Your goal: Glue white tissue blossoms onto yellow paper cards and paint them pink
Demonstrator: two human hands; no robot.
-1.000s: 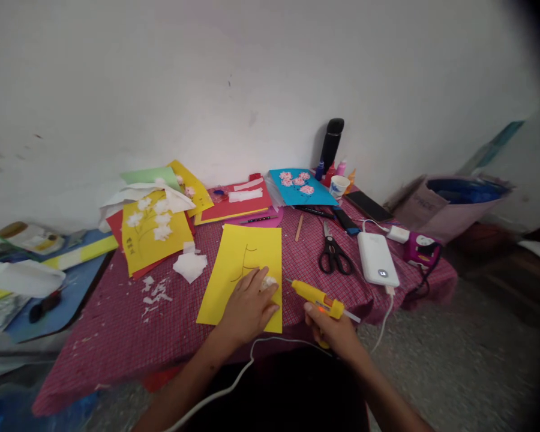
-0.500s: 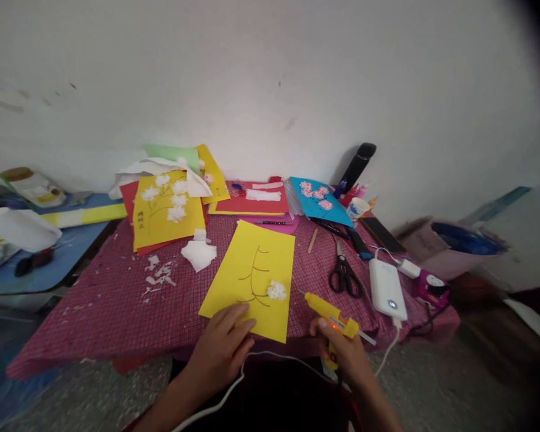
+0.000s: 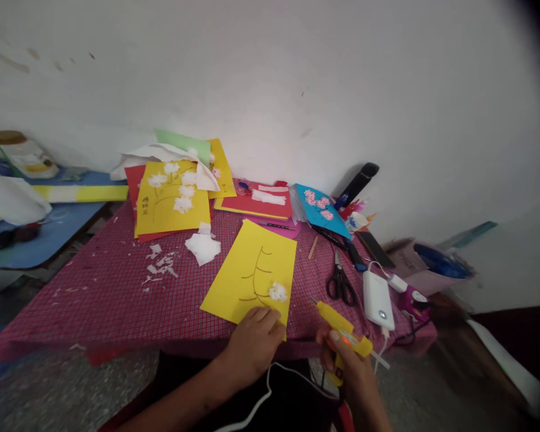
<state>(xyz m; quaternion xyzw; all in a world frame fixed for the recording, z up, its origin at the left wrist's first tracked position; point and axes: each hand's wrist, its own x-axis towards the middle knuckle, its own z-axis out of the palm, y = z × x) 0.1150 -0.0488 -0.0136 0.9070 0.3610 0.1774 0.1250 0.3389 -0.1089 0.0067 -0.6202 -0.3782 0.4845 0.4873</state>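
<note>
Yellow paper, a single sheet (image 3: pixel 265 282), lies slightly askew at the near edge of the checked tabletop (image 3: pixel 103 300), bearing a drawn branch (image 3: pixel 257 267) and one crumpled white flower (image 3: pixel 278 292) beside its lowest twig, towards the right edge. Bent over the sheet's near edge, the fingers of the left hand (image 3: pixel 256 342) rest on the paper; whether they pinch it or merely press cannot be told. Right-hand fingers are wrapped round the grip of a yellow glue gun (image 3: pixel 335 317), held by the right hand (image 3: pixel 348 366) with its nozzle off the sheet, pointing towards the flower's side, and an orange light glowing on its body.

Judging by this, the step in hand is gluing flowers along the branch, with one in place and the upper twigs bare. Another flower would call for steadying the sheet, bringing the nozzle over a bare twig tip and laying down a small dab. White paper (image 3: pixel 202 248) lies to the left, near torn scraps (image 3: pixel 164 267).
</note>
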